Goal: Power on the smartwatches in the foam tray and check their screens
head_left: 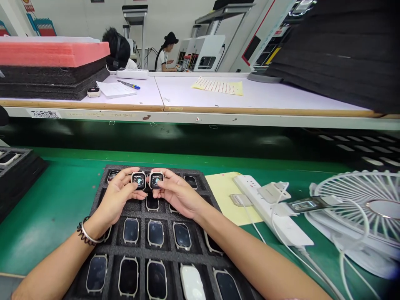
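Observation:
My left hand (120, 189) grips a smartwatch case (138, 180) with its screen lit, thumb on the glass. Beside it, my right hand (175, 189) holds a second smartwatch (156, 180), its screen lit as well and the thumb over its face. Both watches are strapless and stand side by side above the far part of a black foam tray (142, 246). Cut-out pockets in the tray hold several more watch cases, such as a dark-screened watch (155, 232). One white watch case (192, 283) lies in the near row. My hands and forearms hide some pockets.
At right are a white power strip (275, 212), a charger with cables (275, 191) and a white fan (359, 212). A yellow sheet (218, 187) lies under the strip. Another foam tray (21, 179) sits at left. Above runs a shelf (175, 93); two people are beyond it.

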Tool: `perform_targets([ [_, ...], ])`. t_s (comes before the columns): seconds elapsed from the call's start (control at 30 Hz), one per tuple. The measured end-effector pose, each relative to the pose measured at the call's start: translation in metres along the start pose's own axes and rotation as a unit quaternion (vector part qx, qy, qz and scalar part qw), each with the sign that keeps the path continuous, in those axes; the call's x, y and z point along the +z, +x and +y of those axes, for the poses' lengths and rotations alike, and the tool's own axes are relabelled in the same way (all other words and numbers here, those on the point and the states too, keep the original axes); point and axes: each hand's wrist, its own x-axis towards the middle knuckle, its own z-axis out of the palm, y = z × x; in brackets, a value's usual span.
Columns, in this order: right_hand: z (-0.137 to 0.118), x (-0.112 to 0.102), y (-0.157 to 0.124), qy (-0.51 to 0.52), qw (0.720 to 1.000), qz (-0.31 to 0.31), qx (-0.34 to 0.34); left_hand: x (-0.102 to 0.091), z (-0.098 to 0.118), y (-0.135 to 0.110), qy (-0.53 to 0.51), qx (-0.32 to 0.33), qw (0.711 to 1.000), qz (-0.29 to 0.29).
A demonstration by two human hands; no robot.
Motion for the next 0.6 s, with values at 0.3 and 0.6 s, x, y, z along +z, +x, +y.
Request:
perform_targets([
  [0.3,0.0028,0.0009,-0.0020,-0.049,0.998,-0.019,-0.019,0.0021,0.0018,-0.0016,0.045,0.014,0.999,-0.006],
  [0.6,0.0031,-0.0008,-0.0004,-0.050,0.998,-0.012,-0.022,0.0027,0.0010,-0.0007,0.072,0.029,0.997,-0.011],
])
